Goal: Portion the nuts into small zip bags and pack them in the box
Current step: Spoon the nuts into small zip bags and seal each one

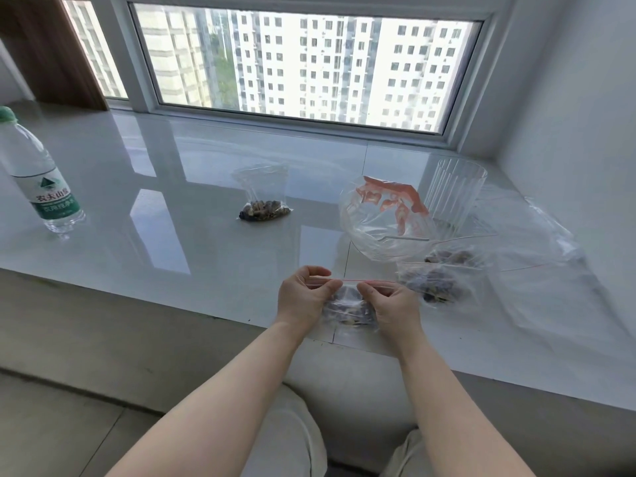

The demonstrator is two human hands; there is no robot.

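we are at the sealing step: both hands hold a small zip bag (347, 309) of nuts just above the near edge of the desk (192, 235), and we take that bag as our landmark. the left hand (303, 296) pinches the red zip strip at its left end, and the right hand (395, 301) pinches it further along, thumb and fingers curled on the strip, the two hands close together but not touching. just to the right of the held bag lies another filled bag (437, 287), with more nuts (451, 258) in plastic behind it. beyond and to the right sits a big open bag with red print (385, 218), and behind that a ribbed clear cup (454, 194). a third portioned bag (263, 204) rests well beyond, to the left, and a water bottle (38, 177) stands far left. we cannot see any box. we judge the next move calls for running the pinch along the strip until it closes fully, with care not to trap air or nuts in the seal, and then setting the bag with the others.
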